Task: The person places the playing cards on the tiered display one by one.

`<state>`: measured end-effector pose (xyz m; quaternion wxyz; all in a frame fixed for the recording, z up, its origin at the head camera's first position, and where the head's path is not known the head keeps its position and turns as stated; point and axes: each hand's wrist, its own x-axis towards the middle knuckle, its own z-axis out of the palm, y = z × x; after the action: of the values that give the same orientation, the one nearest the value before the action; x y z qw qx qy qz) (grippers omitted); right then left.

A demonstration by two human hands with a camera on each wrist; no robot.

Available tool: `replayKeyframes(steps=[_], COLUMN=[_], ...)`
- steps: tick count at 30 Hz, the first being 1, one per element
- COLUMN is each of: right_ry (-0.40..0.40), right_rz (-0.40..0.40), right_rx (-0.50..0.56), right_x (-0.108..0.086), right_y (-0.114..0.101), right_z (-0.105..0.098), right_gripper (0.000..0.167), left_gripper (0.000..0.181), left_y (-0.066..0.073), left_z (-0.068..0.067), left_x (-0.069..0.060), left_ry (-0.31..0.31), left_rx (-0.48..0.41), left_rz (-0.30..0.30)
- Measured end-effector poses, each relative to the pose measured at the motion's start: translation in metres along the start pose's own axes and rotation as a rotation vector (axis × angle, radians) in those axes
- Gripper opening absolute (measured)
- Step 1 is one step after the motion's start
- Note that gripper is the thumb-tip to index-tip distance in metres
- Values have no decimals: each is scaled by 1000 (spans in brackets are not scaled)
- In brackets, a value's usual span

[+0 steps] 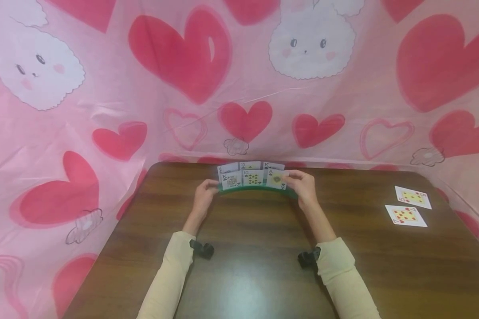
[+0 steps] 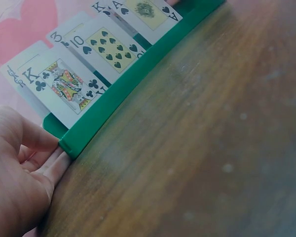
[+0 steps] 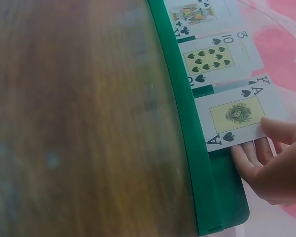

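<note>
A curved green card holder (image 2: 113, 103) stands near the table's far edge, with playing cards upright in two rows. In front are the king of clubs (image 2: 64, 89), the ten of spades (image 2: 106, 49) and the ace of spades (image 3: 222, 126). Behind them, partly covered, show a three (image 1: 250, 165), a king (image 1: 274, 166) and a card whose face is mostly hidden. My left hand (image 1: 205, 197) pinches the holder's left end between thumb and fingers. With the thumb on its face and fingers behind, my right hand (image 1: 303, 188) grips the ace by its right edge, its lower edge at the green slot.
Two red cards, a five (image 1: 413, 197) and a seven (image 1: 406, 216), lie face up at the right of the brown wooden table (image 1: 239, 266). A pink cloth (image 1: 259, 88) with hearts and rabbits hangs around the back and sides.
</note>
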<state>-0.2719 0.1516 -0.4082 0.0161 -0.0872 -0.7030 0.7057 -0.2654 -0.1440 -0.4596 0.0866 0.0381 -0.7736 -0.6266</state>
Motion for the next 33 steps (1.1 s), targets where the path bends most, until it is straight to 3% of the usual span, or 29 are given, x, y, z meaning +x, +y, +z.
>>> replayKeyframes(steps=[23, 28, 33], right_ry=[-17, 3, 11], right_rz=[4, -43, -90], right_rx=[-50, -120, -185], right_x=[0, -2, -4], right_y=[1, 0, 1], right_z=[3, 5, 4], right_gripper=[31, 27, 23], left_gripper=[18, 19, 20], left_y=[-3, -2, -1], left_z=[1, -1, -1], left_x=[5, 5, 3], left_ry=[21, 12, 4], left_rx=[7, 11, 17], left_rz=[25, 34, 0])
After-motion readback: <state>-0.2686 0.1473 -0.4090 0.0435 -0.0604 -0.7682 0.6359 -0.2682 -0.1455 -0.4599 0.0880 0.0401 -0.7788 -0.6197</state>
